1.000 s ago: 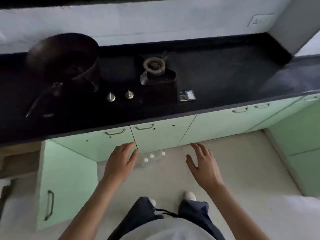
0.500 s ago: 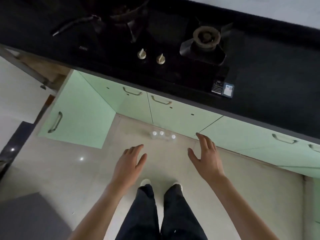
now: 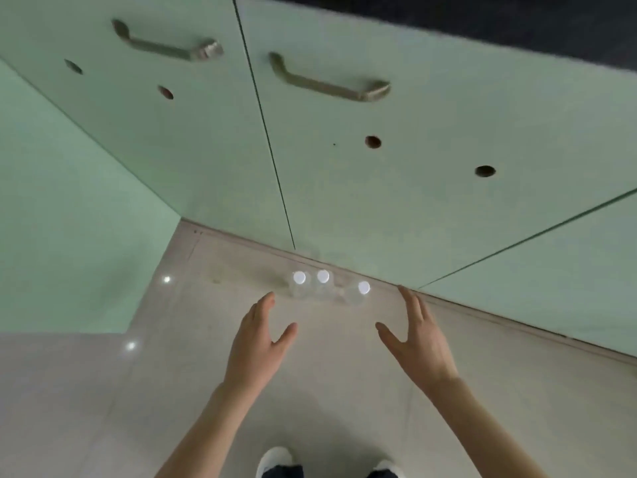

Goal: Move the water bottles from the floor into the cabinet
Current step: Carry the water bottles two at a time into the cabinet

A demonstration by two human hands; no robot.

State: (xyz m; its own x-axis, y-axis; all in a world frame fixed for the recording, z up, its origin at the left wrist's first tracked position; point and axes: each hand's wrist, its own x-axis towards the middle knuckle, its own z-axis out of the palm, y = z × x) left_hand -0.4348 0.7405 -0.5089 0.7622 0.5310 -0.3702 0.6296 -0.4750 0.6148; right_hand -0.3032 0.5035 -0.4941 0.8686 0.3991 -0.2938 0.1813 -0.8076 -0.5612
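Observation:
Three clear water bottles with white caps stand in a row on the beige floor, against the foot of the cabinet: the left bottle [image 3: 299, 278], the middle bottle [image 3: 323, 277] and the right bottle [image 3: 363, 288]. My left hand [image 3: 259, 343] hovers open just in front of the left bottle, fingers apart, touching nothing. My right hand [image 3: 417, 341] is open too, just right of the right bottle, near the cabinet base. The pale green cabinet doors [image 3: 396, 188] behind the bottles are closed.
An open pale green cabinet door [image 3: 69, 219] juts out on the left. Metal handles [image 3: 327, 82] sit high on the closed doors. The black countertop edge [image 3: 517, 25] runs above. My white shoes [image 3: 275, 460] stand at the bottom edge.
The view has dropped much closer to the floor and cabinet. Both hands have moved forward toward the bottles and now flank them. The bottles have not moved.

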